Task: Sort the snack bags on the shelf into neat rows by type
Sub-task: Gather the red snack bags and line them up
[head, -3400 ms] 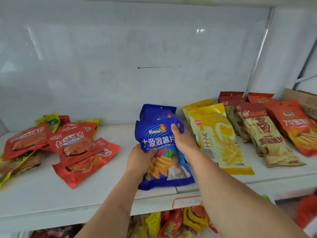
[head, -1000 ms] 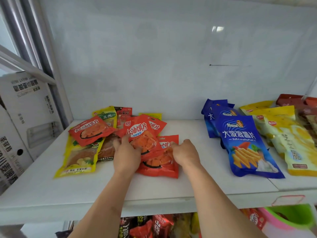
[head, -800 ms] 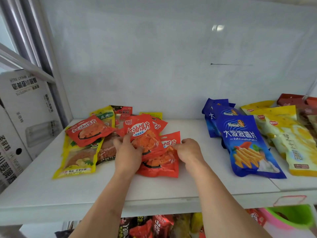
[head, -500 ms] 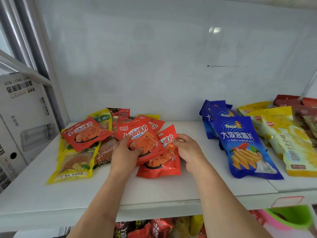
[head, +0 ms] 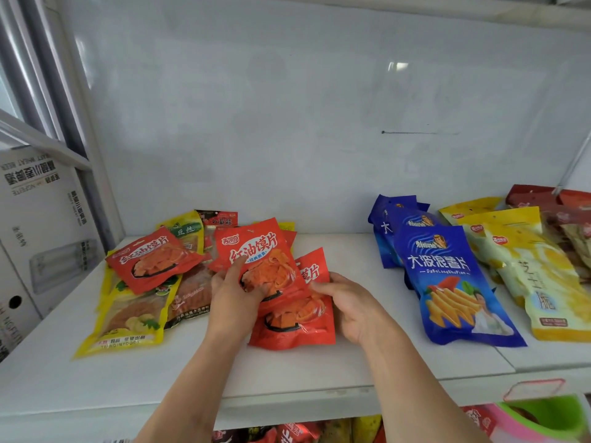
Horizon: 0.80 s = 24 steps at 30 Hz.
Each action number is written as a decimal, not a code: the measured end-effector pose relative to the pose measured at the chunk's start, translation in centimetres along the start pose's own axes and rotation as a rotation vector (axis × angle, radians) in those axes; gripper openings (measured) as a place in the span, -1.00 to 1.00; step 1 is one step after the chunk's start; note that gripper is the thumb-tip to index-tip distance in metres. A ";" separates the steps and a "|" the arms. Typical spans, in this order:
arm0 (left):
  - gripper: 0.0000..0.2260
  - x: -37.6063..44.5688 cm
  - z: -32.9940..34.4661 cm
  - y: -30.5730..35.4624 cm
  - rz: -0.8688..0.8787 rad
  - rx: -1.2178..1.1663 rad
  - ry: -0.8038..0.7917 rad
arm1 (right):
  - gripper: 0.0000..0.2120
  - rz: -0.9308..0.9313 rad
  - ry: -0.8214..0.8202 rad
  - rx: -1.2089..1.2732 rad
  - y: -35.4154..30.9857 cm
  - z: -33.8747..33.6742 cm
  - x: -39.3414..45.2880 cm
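Observation:
My left hand (head: 235, 302) grips a red snack bag (head: 262, 260) with white lettering, thumb on its front, tilting it up off the white shelf (head: 367, 356). Under it lies a second red bag (head: 297, 324), and my right hand (head: 351, 306) pinches that bag's right edge. A third red bag (head: 152, 260) lies at the left on a loose pile of yellow bags (head: 128, 318) and darker bags. To the right, blue chip bags (head: 447, 282) lie in a row, with yellow bags (head: 531, 266) beside them.
Brown-red bags (head: 563, 219) lie at the far right. A white cardboard box (head: 35, 231) stands left of the shelf's upright. The white back wall is close behind the piles. More snack bags and a green tub (head: 543, 417) sit on the level below.
Since 3.4 s ago both hands left the blue bag and moved to the red pile. Over the last second my left hand lifted the top red bag upright and my right hand turned the lower one.

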<state>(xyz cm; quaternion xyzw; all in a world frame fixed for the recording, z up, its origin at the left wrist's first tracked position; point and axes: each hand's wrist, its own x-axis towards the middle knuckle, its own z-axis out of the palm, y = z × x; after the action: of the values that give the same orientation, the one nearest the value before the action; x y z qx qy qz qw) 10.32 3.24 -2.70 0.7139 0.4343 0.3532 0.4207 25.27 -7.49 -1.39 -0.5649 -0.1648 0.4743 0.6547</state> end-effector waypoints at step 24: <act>-0.34 -0.1 -0.2 0.3 0.056 -0.350 0.049 | -0.66 -0.223 0.141 -0.546 -1.2 -4.4 1.4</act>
<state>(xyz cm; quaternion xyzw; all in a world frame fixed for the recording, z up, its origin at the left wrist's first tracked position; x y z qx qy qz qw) 10.18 3.13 -2.40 0.6329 0.3563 0.4520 0.5179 29.77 -8.83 -2.11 -0.7301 -0.3014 0.2971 0.5366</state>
